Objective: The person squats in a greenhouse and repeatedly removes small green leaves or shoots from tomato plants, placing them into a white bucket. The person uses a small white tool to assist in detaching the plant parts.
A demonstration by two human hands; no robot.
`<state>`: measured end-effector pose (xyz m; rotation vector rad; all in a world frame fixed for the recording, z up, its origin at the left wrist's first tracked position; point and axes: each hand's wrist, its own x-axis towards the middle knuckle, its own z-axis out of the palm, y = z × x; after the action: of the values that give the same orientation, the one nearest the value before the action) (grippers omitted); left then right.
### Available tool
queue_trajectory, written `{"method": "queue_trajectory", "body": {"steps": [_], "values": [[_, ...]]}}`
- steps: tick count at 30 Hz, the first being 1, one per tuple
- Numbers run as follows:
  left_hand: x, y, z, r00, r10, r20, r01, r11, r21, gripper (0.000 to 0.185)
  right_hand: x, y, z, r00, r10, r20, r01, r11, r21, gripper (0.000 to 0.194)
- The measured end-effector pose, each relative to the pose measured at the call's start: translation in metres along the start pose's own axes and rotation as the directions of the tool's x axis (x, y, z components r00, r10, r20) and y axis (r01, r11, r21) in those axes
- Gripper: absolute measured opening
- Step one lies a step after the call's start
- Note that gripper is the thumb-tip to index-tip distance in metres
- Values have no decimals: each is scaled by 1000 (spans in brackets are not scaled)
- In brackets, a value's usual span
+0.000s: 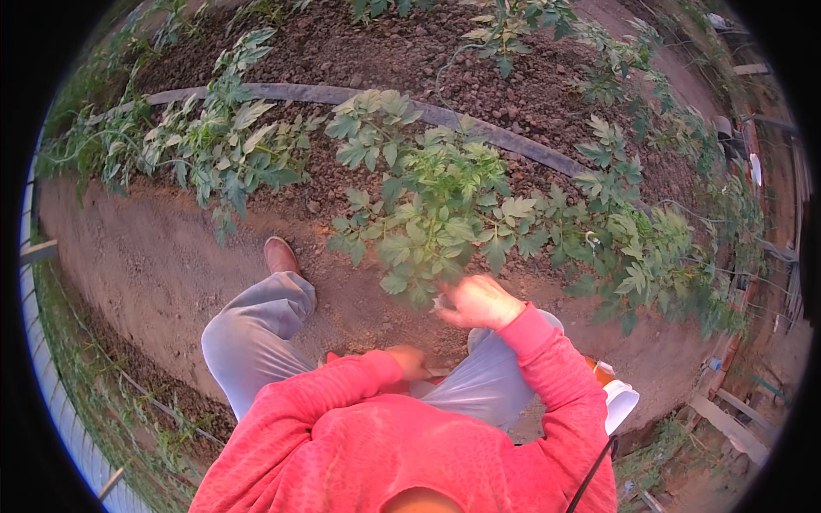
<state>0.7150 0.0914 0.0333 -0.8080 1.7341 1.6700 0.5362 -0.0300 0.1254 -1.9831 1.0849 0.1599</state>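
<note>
A bushy tomato plant grows directly in front of me, leafy and bright green at its top. My right hand is beside its lowest leaves, fingers bent together. At those fingertips shows a small pale patch, too blurred to tell whether it is a held thing. My left hand is low between my knees, next to a red and white item partly hidden by my sleeve. What the left fingers do cannot be made out.
A flat dark irrigation hose curves along the soil bed. More tomato plants stand left and right, the latter with a white hook. A white container is by my right side. Thin strings run among the plants.
</note>
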Motion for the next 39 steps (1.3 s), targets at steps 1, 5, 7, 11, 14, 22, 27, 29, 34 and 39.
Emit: {"method": "queue_trajectory", "body": {"steps": [1,5,7,11,14,22,27,29,34,39], "values": [[-6,-9,-8,1000,-10,2,10,999,44,42,4,-3,1,999,-14,-33,13,1000,-7,34],[-37,-41,-25,999,17,33,-21,993,116,43,20,-25,20,986,-73,-148,58,993,-105,40],[-48,-53,-30,998,8,54,-16,986,163,44,37,-39,27,975,-154,-160,128,979,-159,41],[-61,-64,-32,997,41,59,-52,976,212,40,37,-75,27,987,83,-136,-49,970,237,35],[-79,-54,-58,987,141,72,-155,951,269,41,14,-95,1,974,204,-102,-115,825,553,33],[-94,35,-310,-260,365,-894,-268,862,430,46,-122,-78,-64,635,486,-600,340,523,782,27],[-21,147,-334,503,462,-730,-168,881,442,36,-137,-42,-31,434,611,-662,374,546,749,30],[-19,229,-306,519,590,-618,-714,697,66,31,-164,-36,-11,335,616,-713,471,546,693,31],[-87,352,-229,40,879,-475,-975,138,174,29,-237,-33,31,61,641,-765,548,619,563,35],[-120,269,-218,-725,374,-579,-595,85,799,44,-263,-39,90,36,719,-694,500,589,635,35]]}}
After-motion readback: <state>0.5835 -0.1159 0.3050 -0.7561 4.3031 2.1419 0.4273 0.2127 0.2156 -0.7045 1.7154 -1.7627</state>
